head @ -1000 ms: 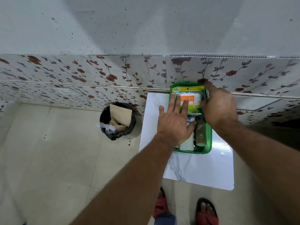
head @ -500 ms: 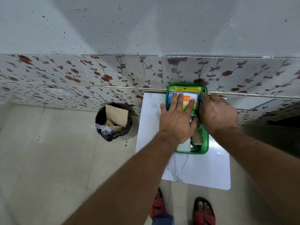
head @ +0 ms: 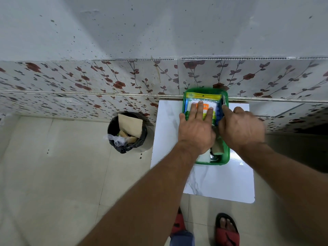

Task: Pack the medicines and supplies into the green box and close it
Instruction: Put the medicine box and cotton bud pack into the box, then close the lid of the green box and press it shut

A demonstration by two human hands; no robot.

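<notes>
The open green box (head: 225, 159) stands on a white marble table top (head: 218, 181), pushed against the flowered wall. A yellow-green packet of cotton swabs (head: 204, 97) lies on top at the box's far end. My left hand (head: 197, 132) rests flat on it, fingers spread. My right hand (head: 241, 128) is at the box's right side, its index finger stretched along a thin metal tool (head: 224, 100) by the rim; its other fingers are curled and blurred. A brown roll (head: 219, 150) and a white item (head: 204, 157) show at the near end. No lid is in view.
A black-lined waste bin (head: 113, 126) holding cardboard stands on the floor left of the table. The tiled wall (head: 124, 80) runs right behind the box. My feet in red sandals (head: 227, 231) are below the table's near edge.
My left hand has slid farther up onto the swab packet. My right hand has left the far right corner and come down along the right rim, index finger out.
</notes>
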